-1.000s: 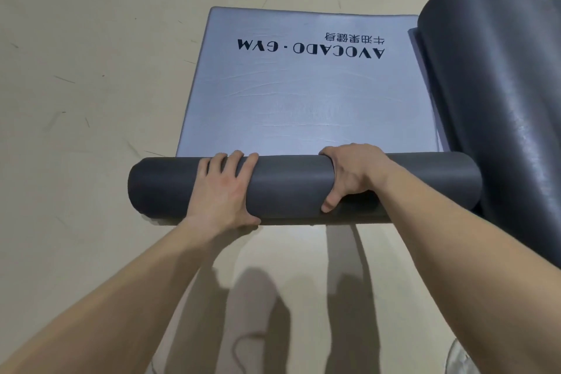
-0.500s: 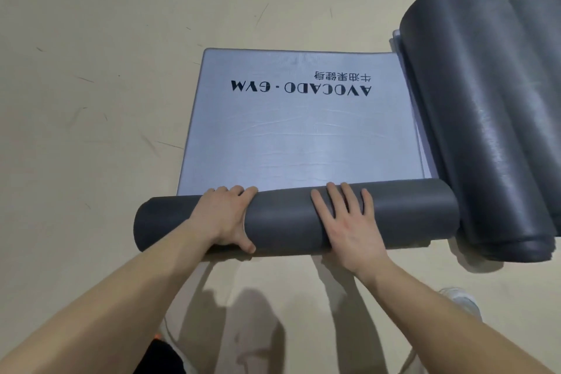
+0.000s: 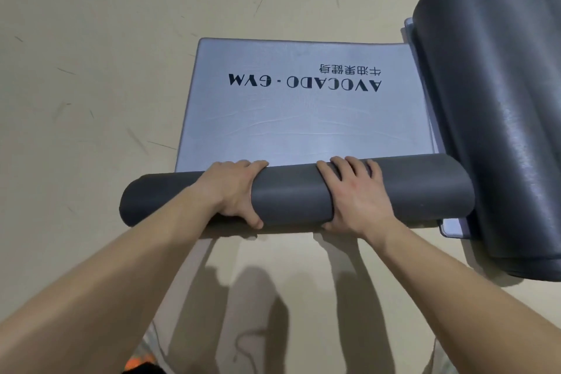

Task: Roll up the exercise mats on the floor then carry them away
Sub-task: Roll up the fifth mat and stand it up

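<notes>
On the floor, head view: mat rolled into a dark, matte foam cylinder, judged well advanced. A short silvery printed flat section is left to roll. Both left hand and right hand wrap fingers over it, thumbs on the near side. Finished rolls lie alongside, not yet carried away.

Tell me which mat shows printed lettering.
The mat under the left hand and right hand: its light unrolled part reads AVOCADO GYM. The dark rolls on the right show no print.
</notes>
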